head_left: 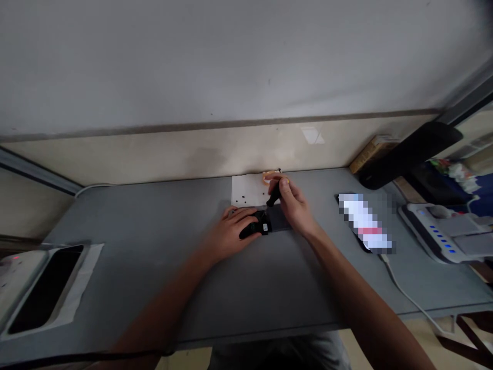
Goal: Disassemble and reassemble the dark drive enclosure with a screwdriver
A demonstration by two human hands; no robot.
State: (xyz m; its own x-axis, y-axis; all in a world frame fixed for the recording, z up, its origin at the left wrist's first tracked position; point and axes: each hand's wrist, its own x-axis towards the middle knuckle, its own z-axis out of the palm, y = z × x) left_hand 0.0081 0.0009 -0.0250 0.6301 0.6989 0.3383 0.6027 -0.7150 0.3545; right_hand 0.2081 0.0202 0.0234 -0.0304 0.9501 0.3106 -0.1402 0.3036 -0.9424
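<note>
A dark, flat opened device, which looks like a phone with its inside bared, lies on the grey table. A small pale label shows near its middle. My left hand is laid over the device's left part, fingers and thumb at its edges, holding it in place and hiding much of it. In my right hand a black screwdriver is gripped, tilted, its tip down at the inner part of the device. Behind the device lies a white paper sheet bearing several tiny dark pieces.
A lit phone with a white cable lies to the right, beside a white power strip. A black cylinder leans at the back right. At left sits a dark-screened pale device. The wall bounds the table's back.
</note>
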